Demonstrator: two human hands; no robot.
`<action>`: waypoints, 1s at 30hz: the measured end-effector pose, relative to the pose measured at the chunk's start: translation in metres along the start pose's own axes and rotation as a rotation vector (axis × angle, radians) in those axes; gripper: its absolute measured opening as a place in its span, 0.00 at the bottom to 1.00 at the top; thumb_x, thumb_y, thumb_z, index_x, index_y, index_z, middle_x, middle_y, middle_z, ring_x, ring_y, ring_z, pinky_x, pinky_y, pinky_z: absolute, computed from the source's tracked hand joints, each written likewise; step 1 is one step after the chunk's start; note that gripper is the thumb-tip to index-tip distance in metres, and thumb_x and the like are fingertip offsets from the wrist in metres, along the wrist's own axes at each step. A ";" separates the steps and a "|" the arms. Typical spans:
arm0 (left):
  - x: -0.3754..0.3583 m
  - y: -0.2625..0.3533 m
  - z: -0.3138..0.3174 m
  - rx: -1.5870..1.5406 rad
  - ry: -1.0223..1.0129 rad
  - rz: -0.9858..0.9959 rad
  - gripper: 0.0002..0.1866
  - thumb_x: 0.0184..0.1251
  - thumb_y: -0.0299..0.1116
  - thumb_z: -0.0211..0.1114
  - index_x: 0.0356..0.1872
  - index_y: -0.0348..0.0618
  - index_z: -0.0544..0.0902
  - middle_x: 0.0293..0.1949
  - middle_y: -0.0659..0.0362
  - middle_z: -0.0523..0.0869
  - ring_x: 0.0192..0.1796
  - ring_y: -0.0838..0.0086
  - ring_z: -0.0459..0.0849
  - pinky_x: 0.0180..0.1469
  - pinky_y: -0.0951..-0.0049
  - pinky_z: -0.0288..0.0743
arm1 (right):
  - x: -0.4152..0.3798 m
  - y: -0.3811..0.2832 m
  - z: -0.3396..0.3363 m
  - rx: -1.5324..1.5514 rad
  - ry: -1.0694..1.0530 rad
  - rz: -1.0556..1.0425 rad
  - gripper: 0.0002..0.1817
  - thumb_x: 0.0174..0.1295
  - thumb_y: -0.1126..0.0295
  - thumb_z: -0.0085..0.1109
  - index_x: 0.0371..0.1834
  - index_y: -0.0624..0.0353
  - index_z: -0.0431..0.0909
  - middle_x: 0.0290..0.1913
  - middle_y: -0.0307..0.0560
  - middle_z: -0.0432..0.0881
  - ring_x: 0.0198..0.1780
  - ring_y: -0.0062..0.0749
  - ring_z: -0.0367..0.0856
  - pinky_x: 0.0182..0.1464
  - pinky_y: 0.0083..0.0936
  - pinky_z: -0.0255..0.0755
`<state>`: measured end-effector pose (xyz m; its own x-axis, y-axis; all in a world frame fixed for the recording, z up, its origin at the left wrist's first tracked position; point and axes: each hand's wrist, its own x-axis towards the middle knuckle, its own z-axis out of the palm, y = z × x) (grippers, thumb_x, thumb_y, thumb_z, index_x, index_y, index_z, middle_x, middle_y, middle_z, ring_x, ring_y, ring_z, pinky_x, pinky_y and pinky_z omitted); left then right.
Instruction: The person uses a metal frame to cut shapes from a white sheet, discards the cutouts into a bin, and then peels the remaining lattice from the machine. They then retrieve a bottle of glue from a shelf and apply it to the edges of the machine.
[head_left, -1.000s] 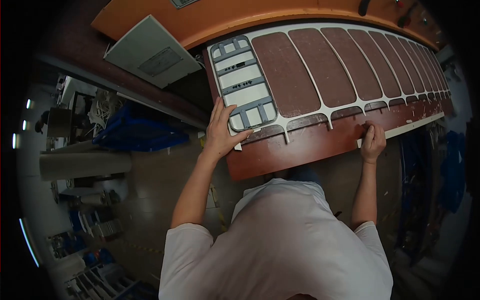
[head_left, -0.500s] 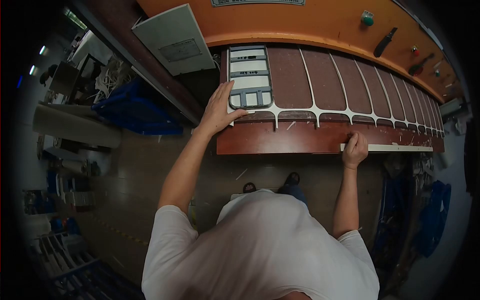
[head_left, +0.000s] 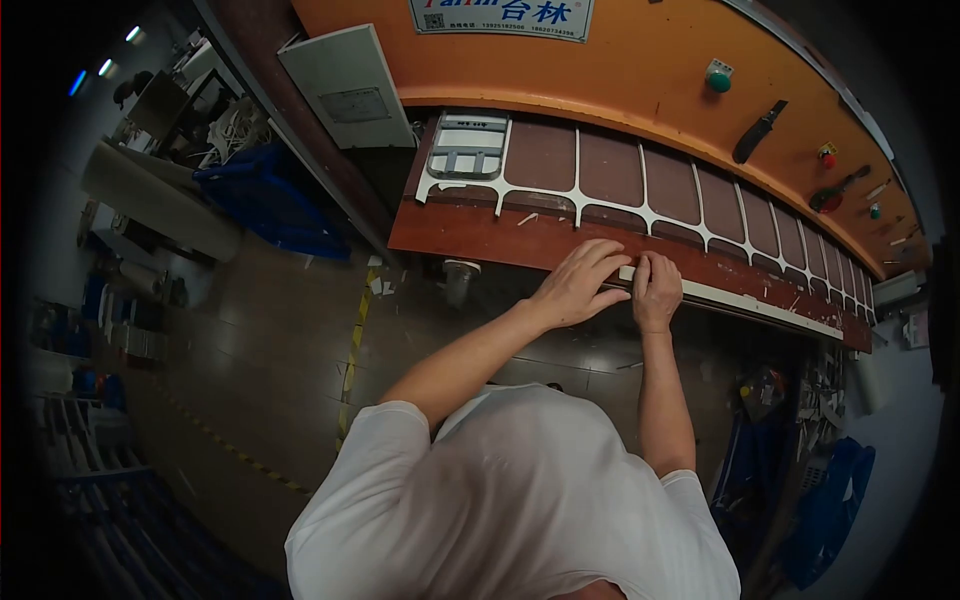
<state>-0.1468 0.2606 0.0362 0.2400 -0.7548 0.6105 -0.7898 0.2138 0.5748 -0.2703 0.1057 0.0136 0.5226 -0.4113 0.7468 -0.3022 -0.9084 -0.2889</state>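
My left hand (head_left: 580, 285) is at the table's front edge, fingers stretched and thumb apart, close beside my right hand. My right hand (head_left: 657, 295) has its fingers curled in at that edge, over the long white strip (head_left: 760, 309); what they hold, if anything, is hidden. The strip's left end shows between the two hands. Behind them a white cut-out sheet (head_left: 545, 193) with a row of large openings lies along the table. On its left end sits a grey-edged rectangular cutting die (head_left: 468, 147) with crossbars.
An orange machine (head_left: 660, 80) with a green button (head_left: 718, 80) and a black-handled knife (head_left: 760, 132) stands behind the reddish table (head_left: 480, 237). A blue crate (head_left: 270, 200) is at the left. White scraps lie on the tabletop.
My left hand has left the cutting die and moved right, beside my right hand. My right hand is now at the strip's left end. The view has shifted.
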 end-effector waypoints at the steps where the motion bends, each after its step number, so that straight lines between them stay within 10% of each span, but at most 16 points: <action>1: 0.000 0.006 0.015 -0.039 -0.005 -0.036 0.29 0.62 0.41 0.74 0.62 0.39 0.77 0.64 0.47 0.75 0.68 0.50 0.72 0.68 0.55 0.70 | 0.000 0.000 -0.005 0.037 -0.036 -0.005 0.04 0.67 0.71 0.59 0.40 0.60 0.81 0.35 0.51 0.82 0.41 0.48 0.81 0.45 0.41 0.72; 10: -0.014 0.010 0.055 0.127 0.025 -0.070 0.31 0.63 0.44 0.72 0.64 0.40 0.75 0.63 0.50 0.76 0.66 0.52 0.73 0.70 0.56 0.65 | -0.021 0.015 -0.046 0.120 -0.180 0.015 0.13 0.65 0.70 0.63 0.52 0.60 0.79 0.51 0.55 0.82 0.63 0.59 0.74 0.65 0.46 0.67; 30: -0.005 0.001 0.072 0.260 0.152 0.028 0.28 0.60 0.40 0.75 0.60 0.43 0.78 0.58 0.52 0.80 0.59 0.54 0.78 0.65 0.55 0.67 | -0.017 0.029 -0.068 0.335 -0.312 0.001 0.20 0.63 0.72 0.65 0.59 0.62 0.78 0.60 0.55 0.81 0.67 0.56 0.74 0.71 0.44 0.63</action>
<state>-0.1894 0.2195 -0.0058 0.2825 -0.6451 0.7100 -0.9107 0.0523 0.4098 -0.3418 0.0912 0.0334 0.7530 -0.3683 0.5454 -0.0551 -0.8611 -0.5054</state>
